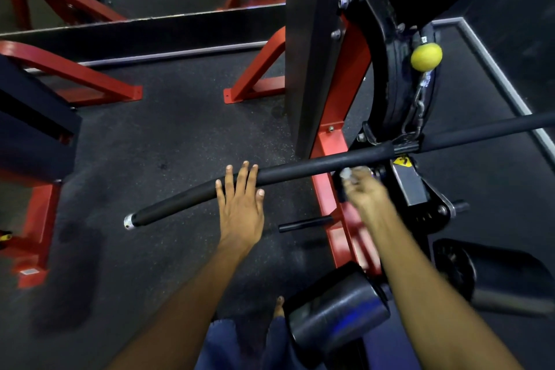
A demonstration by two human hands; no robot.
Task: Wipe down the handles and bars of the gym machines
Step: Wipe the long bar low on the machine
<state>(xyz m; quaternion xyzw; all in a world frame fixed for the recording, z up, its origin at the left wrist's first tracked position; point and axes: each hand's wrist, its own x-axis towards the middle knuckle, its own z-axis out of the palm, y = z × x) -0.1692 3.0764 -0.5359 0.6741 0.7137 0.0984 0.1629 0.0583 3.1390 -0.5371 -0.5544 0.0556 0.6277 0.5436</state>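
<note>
Bar point(315, 166), black, long, padded, with a silver end cap at its left tip: hangs across the middle of the view from a chain point(416, 111) at its centre, above the dark speckled floor point(168, 141). Left hand point(240, 204): laid over the bar's left section, fingers point(244, 173) straight and spread across the top, not wrapped round it. Right hand point(365, 192): blurred, just below the bar near its centre, fingers bunched round something small and pale point(350, 174); what it is cannot be told. Machine frame point(333, 141): red, with a black upright point(312, 54), behind the bar. Knob point(426, 56): yellow, round, above the chain. Roller pads point(336, 312): black, at lower right, beside the right forearm.
</note>
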